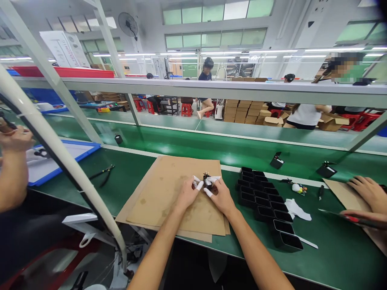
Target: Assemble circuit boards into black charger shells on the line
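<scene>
My left hand (188,194) and my right hand (222,196) meet over a brown cardboard sheet (169,197), with white covers on several fingertips. Between them is a small black part with metal prongs (207,179), its prongs pointing up. The right fingers are closed around it from the right. From the left, the thumb and finger of my left hand pinch at its side. Fingers partly hide the part, so its lower end cannot be made out. Right of my hands, several open black plastic cases (266,195) stand in slanting rows on the green bench.
Pliers (104,174) lie to the left, near a blue-rimmed tray (69,159). A white cloth (298,210) and a white strip (305,241) lie by the cases. At right, a co-worker's hand (365,217) holds a tool. A slanting pale pole (69,157) crosses the left side.
</scene>
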### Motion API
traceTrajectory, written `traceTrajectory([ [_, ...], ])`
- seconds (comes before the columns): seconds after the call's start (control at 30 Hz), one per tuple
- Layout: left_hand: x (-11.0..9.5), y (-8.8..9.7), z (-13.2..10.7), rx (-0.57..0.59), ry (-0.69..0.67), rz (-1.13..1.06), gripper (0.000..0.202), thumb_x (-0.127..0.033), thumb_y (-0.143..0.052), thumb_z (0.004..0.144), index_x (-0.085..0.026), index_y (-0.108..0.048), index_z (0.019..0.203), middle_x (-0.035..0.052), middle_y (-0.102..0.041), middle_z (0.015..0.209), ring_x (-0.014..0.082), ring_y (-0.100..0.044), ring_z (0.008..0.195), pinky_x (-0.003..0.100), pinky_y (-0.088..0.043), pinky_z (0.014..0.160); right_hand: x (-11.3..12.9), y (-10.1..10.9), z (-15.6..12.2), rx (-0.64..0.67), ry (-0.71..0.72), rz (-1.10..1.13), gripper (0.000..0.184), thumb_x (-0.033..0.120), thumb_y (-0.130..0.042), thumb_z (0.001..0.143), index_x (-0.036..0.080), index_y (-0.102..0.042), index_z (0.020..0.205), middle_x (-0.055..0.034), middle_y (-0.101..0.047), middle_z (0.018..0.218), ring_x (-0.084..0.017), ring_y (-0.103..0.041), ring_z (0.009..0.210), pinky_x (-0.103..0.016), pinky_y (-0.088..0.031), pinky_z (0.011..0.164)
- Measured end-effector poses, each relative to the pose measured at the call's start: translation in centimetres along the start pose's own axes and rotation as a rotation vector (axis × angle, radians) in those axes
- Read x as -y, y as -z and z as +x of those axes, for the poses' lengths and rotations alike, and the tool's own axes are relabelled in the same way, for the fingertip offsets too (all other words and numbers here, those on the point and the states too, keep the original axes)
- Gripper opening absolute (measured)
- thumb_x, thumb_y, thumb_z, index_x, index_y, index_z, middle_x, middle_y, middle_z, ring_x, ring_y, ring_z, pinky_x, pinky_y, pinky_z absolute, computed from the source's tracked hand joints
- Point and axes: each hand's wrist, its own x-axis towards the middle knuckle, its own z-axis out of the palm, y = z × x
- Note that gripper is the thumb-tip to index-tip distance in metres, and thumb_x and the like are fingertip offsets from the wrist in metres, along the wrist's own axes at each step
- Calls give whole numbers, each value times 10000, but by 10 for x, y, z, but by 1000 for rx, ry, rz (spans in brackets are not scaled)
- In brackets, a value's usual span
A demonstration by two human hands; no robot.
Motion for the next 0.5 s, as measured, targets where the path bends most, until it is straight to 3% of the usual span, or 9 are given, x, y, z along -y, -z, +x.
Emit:
traceTrajectory([
  [0.1, 1, -1, 0, -3, 5, -7, 228, -433, -608, 963, -232, -684, 886, 2, -650, 770, 183, -561, 701, 318, -420, 680, 3, 2, 0, -13, 9, -36, 368, 274, -630, 981, 322, -670, 1344, -92, -616, 1385, -262, -704, 1104, -473, -603, 1013],
  [0.23, 2, -2, 1, -3, 9, -9, 228, -436, -617, 959, -228, -679, 890, -3, -638, 759, 180, -555, 690, 316, -415, 666, 0, 3, 1, -59, 3, -58, 377, 231, -587, 986, 322, -677, 1341, -96, -609, 1395, -295, -659, 1279, -514, -561, 1107],
  [0.4, 2, -1, 0, -5, 4, -2, 210, -420, -624, 959, -230, -674, 888, -5, -640, 765, 176, -553, 692, 318, -414, 671, -2, 2, 4, -90, 35, -19, 257, 261, -621, 993, 314, -726, 1222, -76, -700, 1254, -267, -725, 1149, -460, -618, 1030],
  [0.5, 2, -2, 0, -8, 8, -2, 210, -417, -613, 967, -230, -681, 900, -3, -647, 773, 177, -561, 698, 319, -423, 678, 0, 6, 4, -196, 39, -5, 263, 287, -561, 1042, 296, -702, 1264, -106, -683, 1303, -281, -683, 1237, -493, -572, 1104],
])
